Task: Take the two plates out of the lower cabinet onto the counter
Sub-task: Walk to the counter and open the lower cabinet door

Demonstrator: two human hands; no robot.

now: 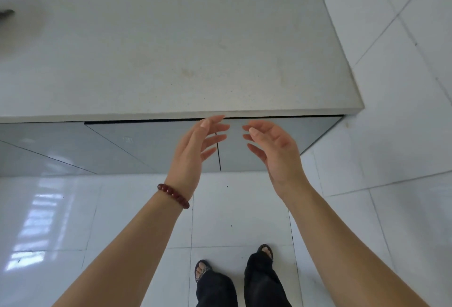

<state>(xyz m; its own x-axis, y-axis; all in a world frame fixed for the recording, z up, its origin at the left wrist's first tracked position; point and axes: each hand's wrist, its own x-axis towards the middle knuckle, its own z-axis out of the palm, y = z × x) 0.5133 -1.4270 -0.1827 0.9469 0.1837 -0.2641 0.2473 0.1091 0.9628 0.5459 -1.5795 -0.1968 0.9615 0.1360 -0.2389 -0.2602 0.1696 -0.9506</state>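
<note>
A pale stone counter (171,49) fills the upper half of the head view, and I stand in front of it. Under its front edge are the grey doors of the lower cabinet (146,145), both closed, with a dark seam between them. My left hand (195,145), a red bead bracelet on its wrist, and my right hand (274,145) are held out side by side just before the top of that seam. Their palms face each other, fingers relaxed, holding nothing. No plates are visible.
White tiled wall (403,25) rises at the right end of the counter and behind it. Glossy white floor tiles (73,221) lie below. My feet in sandals (234,265) stand close to the cabinet. A dark blurred shape (6,14) sits at the counter's far left.
</note>
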